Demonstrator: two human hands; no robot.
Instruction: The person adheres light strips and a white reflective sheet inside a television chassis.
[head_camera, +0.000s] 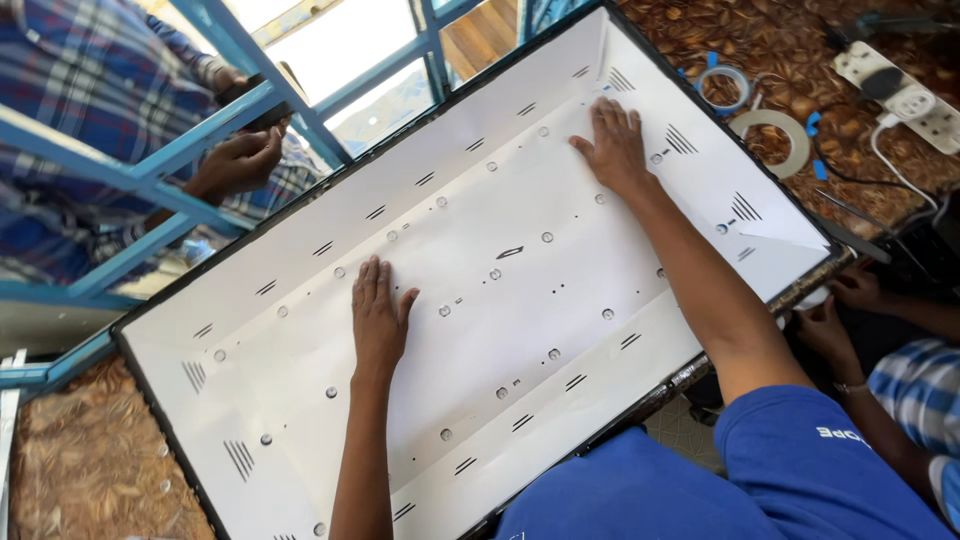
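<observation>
One white reflector sheet (520, 300) inside one black panel frame (150, 390), left hand (378, 315) and right hand (615, 148) pressed flat on it, fingers spread, nothing held, two tape rolls (770, 140) near the far right corner

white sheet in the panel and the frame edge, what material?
Sheet: looks like thin matte white plastic or paper film; it creases at the angled sides and has round holes over small lenses. Frame edge: likely metal, dark and glossy. Both hands, left and right, lie flat on the sheet.

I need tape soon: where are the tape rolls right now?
In the head view, upper right: the two tape rolls lie on the brown patterned surface, just beyond the white panel, left of the power strip.
</observation>
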